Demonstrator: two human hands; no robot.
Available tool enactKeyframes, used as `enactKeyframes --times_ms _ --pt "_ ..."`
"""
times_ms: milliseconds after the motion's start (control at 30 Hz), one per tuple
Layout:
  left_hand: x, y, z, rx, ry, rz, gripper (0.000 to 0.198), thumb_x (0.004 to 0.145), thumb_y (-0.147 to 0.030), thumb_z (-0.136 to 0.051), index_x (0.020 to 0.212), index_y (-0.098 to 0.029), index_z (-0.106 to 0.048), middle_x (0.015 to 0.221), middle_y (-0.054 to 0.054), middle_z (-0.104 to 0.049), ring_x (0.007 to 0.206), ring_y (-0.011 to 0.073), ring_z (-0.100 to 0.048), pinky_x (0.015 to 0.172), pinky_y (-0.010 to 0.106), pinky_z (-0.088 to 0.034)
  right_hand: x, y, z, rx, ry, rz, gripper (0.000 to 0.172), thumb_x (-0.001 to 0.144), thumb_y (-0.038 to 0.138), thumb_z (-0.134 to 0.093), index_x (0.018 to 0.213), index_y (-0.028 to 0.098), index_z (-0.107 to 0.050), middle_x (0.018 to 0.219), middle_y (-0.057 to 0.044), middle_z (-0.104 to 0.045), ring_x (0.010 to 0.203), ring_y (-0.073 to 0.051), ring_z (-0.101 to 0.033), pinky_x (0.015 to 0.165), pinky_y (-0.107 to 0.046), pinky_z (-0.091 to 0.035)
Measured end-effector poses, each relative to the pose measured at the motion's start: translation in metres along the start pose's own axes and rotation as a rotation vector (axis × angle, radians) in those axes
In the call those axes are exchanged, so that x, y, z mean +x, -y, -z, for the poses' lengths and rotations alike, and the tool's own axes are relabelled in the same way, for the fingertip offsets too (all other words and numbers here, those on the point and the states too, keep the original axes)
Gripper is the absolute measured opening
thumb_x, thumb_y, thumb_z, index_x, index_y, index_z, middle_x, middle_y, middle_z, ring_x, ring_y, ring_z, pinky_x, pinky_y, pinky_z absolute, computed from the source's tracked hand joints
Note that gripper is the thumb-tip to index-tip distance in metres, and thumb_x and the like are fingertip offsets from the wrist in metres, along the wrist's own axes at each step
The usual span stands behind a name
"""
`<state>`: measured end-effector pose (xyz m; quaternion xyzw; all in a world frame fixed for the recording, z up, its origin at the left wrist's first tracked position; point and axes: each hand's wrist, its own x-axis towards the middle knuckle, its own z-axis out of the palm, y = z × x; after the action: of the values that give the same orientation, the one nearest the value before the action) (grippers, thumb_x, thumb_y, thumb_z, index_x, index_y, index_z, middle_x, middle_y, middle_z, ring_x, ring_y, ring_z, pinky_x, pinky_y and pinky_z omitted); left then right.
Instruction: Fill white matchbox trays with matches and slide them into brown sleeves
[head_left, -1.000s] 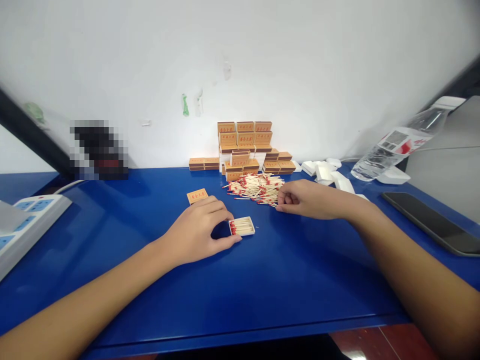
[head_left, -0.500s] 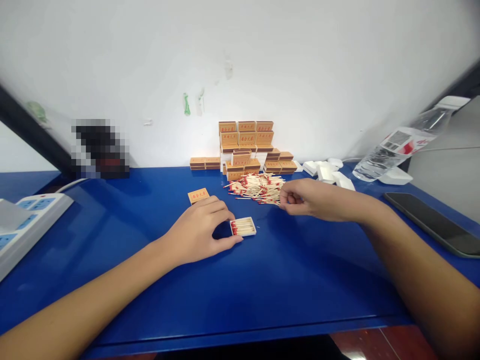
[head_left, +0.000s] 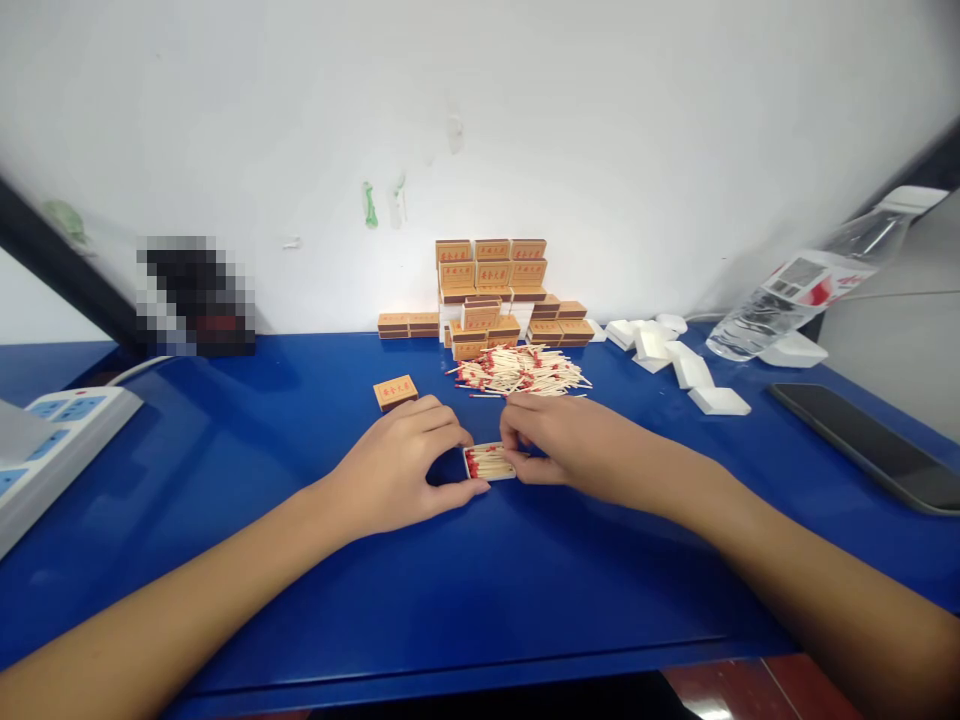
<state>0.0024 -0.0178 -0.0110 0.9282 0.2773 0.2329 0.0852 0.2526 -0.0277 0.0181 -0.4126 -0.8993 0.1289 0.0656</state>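
Note:
A small white matchbox tray [head_left: 491,477] lies on the blue table, filled with red-headed matches [head_left: 489,460]. My left hand [head_left: 405,460] grips the tray's left end between thumb and fingers. Over the right end, my right hand [head_left: 551,440] is pinched closed at the matches; its fingertips partly hide that end. Just behind the tray is the loose pile of matches [head_left: 521,370]. An orange matchbox [head_left: 395,391] lies beyond my left hand, close to its knuckles.
Stacked orange matchboxes [head_left: 493,272] stand against the wall. Several white empty trays [head_left: 691,366] lie at the right, near a tilted plastic bottle [head_left: 810,270] and a phone [head_left: 862,445]. A power strip [head_left: 71,430] sits at the left edge.
My right hand has moved from the match pile left and nearer to me, onto the tray. My left hand stays on the tray. One white tray formerly behind my right arm now shows.

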Motion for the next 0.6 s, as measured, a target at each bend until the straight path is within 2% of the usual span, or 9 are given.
enactKeyframes --times_ms 133,333,467,600 --pt "0.000 -0.001 0.000 -0.025 -0.030 -0.002 0.032 0.095 -0.047 -0.076 0.106 -0.017 -0.073 0.101 0.009 -0.075 0.096 0.0262 -0.068 0.085 0.042 -0.058 -0.001 0.007 0.002 -0.134 0.001 -0.022 0.006 0.097 0.016 -0.063 0.091 0.017 -0.064 0.095 -0.007 -0.070 0.075 -0.018 -0.064 0.066 -0.030 -0.038" --pt "0.001 -0.005 -0.002 -0.051 -0.101 -0.029 0.013 0.100 -0.029 -0.068 0.100 -0.018 -0.074 0.103 0.009 -0.073 0.096 0.0233 -0.067 0.087 0.041 -0.056 -0.002 0.018 0.003 -0.299 -0.059 0.012 0.012 0.099 0.014 -0.058 0.089 0.017 -0.064 0.093 -0.009 -0.071 0.070 -0.019 -0.064 0.063 -0.030 -0.036" --pt "0.001 -0.005 -0.001 -0.066 -0.127 -0.051 0.017 0.103 -0.025 -0.062 0.094 -0.019 -0.075 0.103 0.008 -0.072 0.095 0.0215 -0.067 0.088 0.040 -0.056 -0.003 0.019 0.003 -0.347 -0.105 0.040 0.012 0.097 0.013 -0.059 0.087 0.018 -0.063 0.089 -0.007 -0.070 0.066 -0.017 -0.062 0.061 -0.030 -0.036" --pt "0.001 -0.004 -0.002 -0.070 -0.145 -0.050 0.016 0.103 -0.023 -0.062 0.096 -0.019 -0.076 0.104 0.008 -0.072 0.094 0.0212 -0.067 0.087 0.040 -0.056 -0.005 0.014 0.007 -0.352 -0.070 0.000 0.011 0.098 0.016 -0.061 0.088 0.018 -0.064 0.090 -0.008 -0.071 0.068 -0.019 -0.065 0.059 -0.031 -0.036"
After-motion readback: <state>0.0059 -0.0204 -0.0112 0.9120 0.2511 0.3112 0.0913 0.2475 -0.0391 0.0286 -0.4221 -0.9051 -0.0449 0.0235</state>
